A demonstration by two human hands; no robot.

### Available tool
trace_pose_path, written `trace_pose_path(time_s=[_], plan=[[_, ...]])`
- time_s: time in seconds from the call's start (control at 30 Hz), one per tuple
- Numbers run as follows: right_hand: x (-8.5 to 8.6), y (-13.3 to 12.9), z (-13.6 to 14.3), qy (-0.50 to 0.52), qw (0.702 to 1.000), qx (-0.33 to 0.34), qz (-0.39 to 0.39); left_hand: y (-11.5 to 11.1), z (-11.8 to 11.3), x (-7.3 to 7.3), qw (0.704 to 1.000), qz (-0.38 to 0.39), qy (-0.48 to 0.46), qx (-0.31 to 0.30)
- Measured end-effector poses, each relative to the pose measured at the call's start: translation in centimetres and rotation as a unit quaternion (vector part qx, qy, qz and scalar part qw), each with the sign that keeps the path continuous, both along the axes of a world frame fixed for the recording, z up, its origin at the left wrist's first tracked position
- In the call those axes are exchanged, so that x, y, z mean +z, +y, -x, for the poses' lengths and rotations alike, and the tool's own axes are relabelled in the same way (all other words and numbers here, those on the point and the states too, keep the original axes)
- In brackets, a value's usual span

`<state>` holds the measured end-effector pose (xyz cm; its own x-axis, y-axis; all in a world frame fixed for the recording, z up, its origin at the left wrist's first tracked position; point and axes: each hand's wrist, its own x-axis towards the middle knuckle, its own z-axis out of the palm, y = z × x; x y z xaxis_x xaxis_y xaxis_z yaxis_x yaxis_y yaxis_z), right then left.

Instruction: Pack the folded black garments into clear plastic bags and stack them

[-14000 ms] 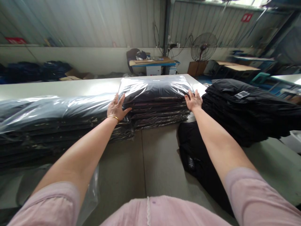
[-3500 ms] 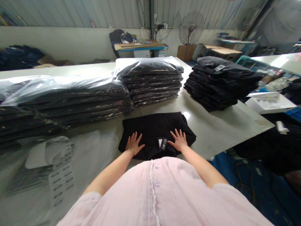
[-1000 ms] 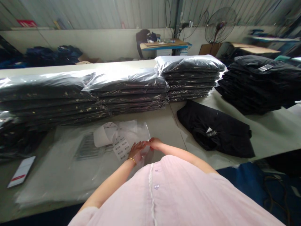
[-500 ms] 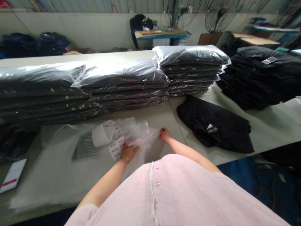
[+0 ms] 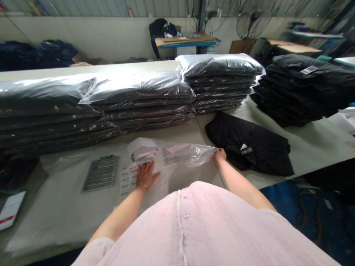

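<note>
My right hand pinches the edge of a clear plastic bag and holds it stretched out to the right. Flat on the plastic lies my left hand, its fingers and thumb apart, beside a roll of white labels. A strip of printed labels shows through the plastic left of that hand. More clear bags are spread on the table, with a block of dark print visible on them. A folded black garment with a small white tag lies just right of my right hand.
Bagged dark garments stand in stacks along the back of the table. A pile of unbagged black garments is at the right. A white card with a red stripe lies at the left edge. Behind are a fan and a workbench.
My right hand has moved right, pulling the bag's edge out from a crumpled bunch into a stretched sheet. My left hand has flattened on the plastic, and the label strip now lies under it.
</note>
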<state>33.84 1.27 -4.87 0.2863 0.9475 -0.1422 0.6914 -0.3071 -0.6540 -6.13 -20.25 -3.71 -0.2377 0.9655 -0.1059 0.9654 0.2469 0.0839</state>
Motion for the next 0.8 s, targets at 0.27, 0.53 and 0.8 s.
trace_pose_path(time_s=[0.27, 0.53, 0.8], plan=[[1.4, -0.7, -3.8, 0.006, 0.999, -0.037, 0.024, 1.3, -1.0, 1.0, 0.999, 0.014, 0.005, 0.05], [2.1, -0.4, -3.7, 0.049, 0.999, 0.018, -0.004, 3.3, -5.5, 1.6, 1.0, 0.005, -0.025, -0.016], [4.8, 2.0, -6.7, 0.047, 0.995, 0.036, -0.086, 5.1, -9.5, 1.8, 0.999, 0.019, -0.038, 0.021]])
